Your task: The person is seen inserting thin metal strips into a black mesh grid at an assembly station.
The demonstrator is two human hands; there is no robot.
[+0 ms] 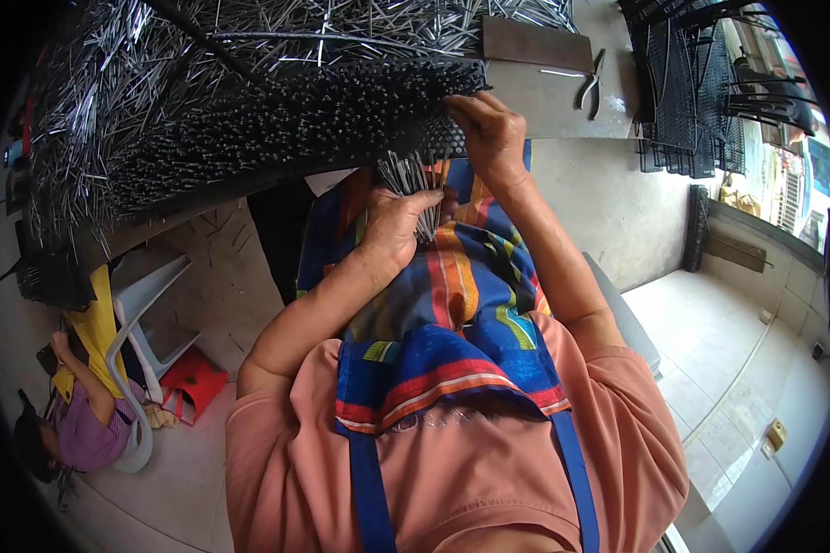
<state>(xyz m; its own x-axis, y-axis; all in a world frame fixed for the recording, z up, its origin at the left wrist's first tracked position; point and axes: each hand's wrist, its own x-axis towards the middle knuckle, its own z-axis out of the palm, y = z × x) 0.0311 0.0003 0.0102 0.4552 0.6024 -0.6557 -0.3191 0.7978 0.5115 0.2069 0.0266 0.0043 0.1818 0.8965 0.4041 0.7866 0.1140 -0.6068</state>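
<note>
A dark perforated panel [447, 140] lies across the front of the worktable, its holes bare at the right end. Densely packed thin dark strips [268, 124] stand up over the rest of it. Just below its edge, above my lap, my left hand [392, 230] is closed round a bundle of thin grey metal strips [404, 173], the thumb across them. My right hand [495, 134] is at the panel's right end, fingertips pinched together near the last strips. What they pinch, if anything, is too small to make out.
Loose metal strips [341, 20] are heaped behind the panel. Pliers [592, 88] and a flat brown block [537, 44] lie on the table's right part. Black mesh pieces [678, 83] stand beyond. At the left are a person [93, 419], a pale plastic chair [137, 369] and a red bag [196, 385].
</note>
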